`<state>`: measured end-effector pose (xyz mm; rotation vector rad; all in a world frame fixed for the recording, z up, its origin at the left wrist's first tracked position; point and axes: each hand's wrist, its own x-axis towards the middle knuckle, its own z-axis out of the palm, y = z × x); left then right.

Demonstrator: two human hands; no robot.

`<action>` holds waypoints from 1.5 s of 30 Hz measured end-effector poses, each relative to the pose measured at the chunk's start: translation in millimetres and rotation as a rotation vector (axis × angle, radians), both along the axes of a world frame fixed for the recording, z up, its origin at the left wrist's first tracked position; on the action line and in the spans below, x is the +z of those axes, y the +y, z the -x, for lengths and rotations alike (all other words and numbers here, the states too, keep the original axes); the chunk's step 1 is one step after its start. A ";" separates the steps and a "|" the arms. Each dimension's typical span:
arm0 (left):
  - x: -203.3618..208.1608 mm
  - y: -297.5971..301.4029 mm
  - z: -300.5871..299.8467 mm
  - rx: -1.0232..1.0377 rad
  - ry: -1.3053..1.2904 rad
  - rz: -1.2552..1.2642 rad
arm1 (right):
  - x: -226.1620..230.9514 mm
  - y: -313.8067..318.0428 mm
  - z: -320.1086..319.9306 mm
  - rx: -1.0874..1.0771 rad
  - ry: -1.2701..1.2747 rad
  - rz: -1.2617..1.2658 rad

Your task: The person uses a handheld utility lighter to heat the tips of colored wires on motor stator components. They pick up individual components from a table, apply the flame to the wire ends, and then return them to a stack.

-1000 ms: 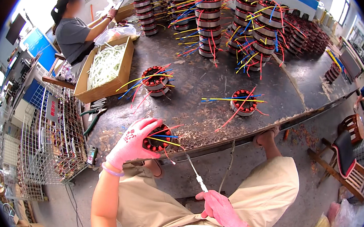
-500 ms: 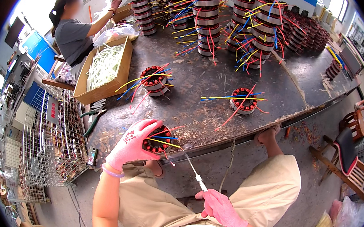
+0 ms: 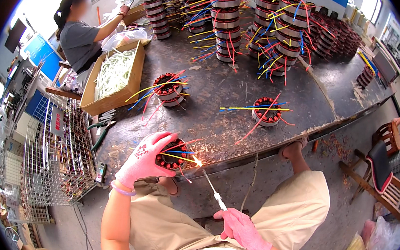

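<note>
My left hand [image 3: 146, 156], in a pink glove, is closed around the rim of a motor stator [image 3: 170, 156] at the table's near edge. Red, blue and yellow wires stick out of that stator toward the right. My right hand [image 3: 241, 229], also gloved in pink, grips a slim white-handled tool [image 3: 220, 201] with a long thin metal tip. A small bright flame [image 3: 197, 161] burns between that tip and the end of the yellow wire. Farther back on the table stand two more stators, one at the left [image 3: 168, 92] and one at the right [image 3: 266, 112], wires spread.
Tall stacks of stators [image 3: 226, 29] fill the table's far side. A box of white sleeves [image 3: 116, 75] stands at the left, with pliers [image 3: 101, 133] nearer me. A co-worker [image 3: 77, 31] sits beyond it. Wire baskets [image 3: 54, 160] are at lower left, a chair [image 3: 380, 172] at right.
A flame now shows at the tool's tip, where there was only a pale haze. Both my hands have stayed nearly still. At the right edge, another person's arm has shifted.
</note>
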<state>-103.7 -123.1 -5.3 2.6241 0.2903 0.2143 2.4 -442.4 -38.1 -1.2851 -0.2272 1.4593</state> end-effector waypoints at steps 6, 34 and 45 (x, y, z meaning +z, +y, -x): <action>0.8 -0.9 -0.7 -0.001 0.001 0.001 | 1.4 0.0 -0.9 -0.013 0.019 0.020; -4.0 -3.2 0.2 0.059 0.008 0.008 | -3.4 -0.2 -1.7 -0.008 -0.020 0.007; -7.2 -1.6 0.7 0.050 -0.008 -0.033 | 2.3 1.4 -3.3 0.006 -0.050 0.017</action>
